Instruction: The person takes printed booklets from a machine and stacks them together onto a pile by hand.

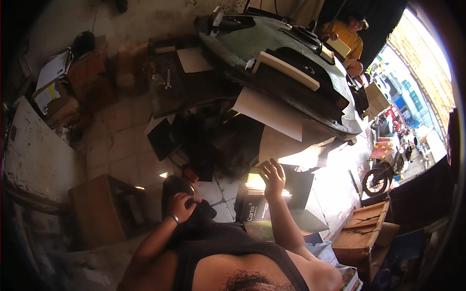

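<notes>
My left hand (181,207), with a silvery band at its wrist, rests on my dark-clothed leg (172,186) and appears to hold nothing. My right hand (274,175) is raised in front of me with its fingers apart and slightly bent. Just below and left of it, a pale yellowish sheet (255,181) stands above a black box (253,207) with white lettering. Whether the fingers touch that sheet I cannot tell. A dark open flap or board (301,189) stands right of the box, and a greenish flat piece (286,224) lies below the forearm.
Ahead stands a large worn green machine table (233,41) with a pale board (286,70) on it. A large pale sheet (269,114) hangs below its edge. A wrench (168,78) lies on a dark surface. Wooden crate (361,228) at right; another person (350,39) sits behind the machine.
</notes>
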Tool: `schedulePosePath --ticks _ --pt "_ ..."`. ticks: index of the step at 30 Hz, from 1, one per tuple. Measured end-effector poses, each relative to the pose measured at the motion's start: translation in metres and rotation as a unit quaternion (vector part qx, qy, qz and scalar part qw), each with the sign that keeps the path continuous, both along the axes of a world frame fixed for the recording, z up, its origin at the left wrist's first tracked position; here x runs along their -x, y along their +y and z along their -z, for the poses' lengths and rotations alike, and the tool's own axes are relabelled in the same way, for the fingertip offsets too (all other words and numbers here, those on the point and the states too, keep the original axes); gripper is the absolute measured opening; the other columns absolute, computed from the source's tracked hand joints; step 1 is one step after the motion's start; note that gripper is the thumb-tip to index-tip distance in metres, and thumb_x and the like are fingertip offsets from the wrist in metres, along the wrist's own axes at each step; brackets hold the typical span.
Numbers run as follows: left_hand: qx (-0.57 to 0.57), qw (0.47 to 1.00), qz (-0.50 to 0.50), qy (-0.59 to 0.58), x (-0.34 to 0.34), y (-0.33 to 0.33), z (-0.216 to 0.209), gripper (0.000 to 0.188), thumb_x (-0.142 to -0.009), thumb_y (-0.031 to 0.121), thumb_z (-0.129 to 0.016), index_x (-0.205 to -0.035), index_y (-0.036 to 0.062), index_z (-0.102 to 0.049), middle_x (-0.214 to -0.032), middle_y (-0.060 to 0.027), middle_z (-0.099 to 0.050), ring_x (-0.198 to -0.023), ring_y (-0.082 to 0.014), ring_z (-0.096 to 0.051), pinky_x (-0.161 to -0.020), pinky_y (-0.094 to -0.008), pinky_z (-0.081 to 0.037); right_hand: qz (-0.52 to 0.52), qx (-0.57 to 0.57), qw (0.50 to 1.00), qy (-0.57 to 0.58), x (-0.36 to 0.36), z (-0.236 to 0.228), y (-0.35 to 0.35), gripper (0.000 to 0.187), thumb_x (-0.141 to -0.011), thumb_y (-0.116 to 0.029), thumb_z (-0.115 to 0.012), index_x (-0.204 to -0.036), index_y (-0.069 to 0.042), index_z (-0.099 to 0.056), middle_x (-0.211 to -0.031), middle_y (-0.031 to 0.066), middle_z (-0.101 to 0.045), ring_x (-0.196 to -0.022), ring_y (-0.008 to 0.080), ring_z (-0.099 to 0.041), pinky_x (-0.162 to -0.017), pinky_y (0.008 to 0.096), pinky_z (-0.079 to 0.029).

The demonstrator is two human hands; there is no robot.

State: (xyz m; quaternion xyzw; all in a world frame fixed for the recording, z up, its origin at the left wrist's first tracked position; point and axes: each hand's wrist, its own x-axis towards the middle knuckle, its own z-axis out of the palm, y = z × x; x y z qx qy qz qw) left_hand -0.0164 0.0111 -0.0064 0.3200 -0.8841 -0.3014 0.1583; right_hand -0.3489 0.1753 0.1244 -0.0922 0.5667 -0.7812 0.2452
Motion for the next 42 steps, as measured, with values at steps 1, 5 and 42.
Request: schedulePosePath --ticks 1,5,42 --pt "0.002 1.0 0.004 0.006 0.002 0.001 -0.002 0.032 -0.084 0.032 -0.078 -0.11 0.0147 -0.076 -0.121 -0.0074 -0.073 -0.124 -0.0276 -0.061 -0.107 -0.0426 -0.043 0.018 -0.011 1.0 0.018 0.025 -0.007 -0.02 0.044 -0.102 -0.018 -0.065 -0.142 -0.004 -0.054 -0.123 0.0162 -0.067 -0.102 0.0253 -0.069 -0.086 0.0374 -0.058" --pt "0.008 1.0 0.0 0.019 0.003 0.0 0.0 0.033 -0.084 0.033 -0.078 -0.111 0.0143 -0.076 -0.12 -0.0094 -0.073 -0.124 -0.0289 -0.061 -0.107 -0.0436 -0.043 -0.045 -0.005 0.993 0.111 0.148 0.017 -0.073 0.05 -0.1 -0.019 -0.065 -0.147 -0.004 -0.05 -0.134 0.0148 -0.06 -0.116 0.028 -0.064 -0.098 0.0429 -0.055" --pt "-0.016 0.999 0.035 0.025 0.004 -0.007 -0.011 0.033 -0.082 0.029 -0.079 -0.111 0.0134 -0.075 -0.119 -0.0097 -0.073 -0.122 -0.0306 -0.062 -0.106 -0.0438 -0.046 0.096 0.125 0.96 0.233 0.297 0.031 -0.015 0.05 -0.107 -0.035 -0.039 -0.146 -0.005 -0.048 -0.144 0.013 -0.055 -0.131 0.031 -0.05 -0.113 0.0429 -0.04"
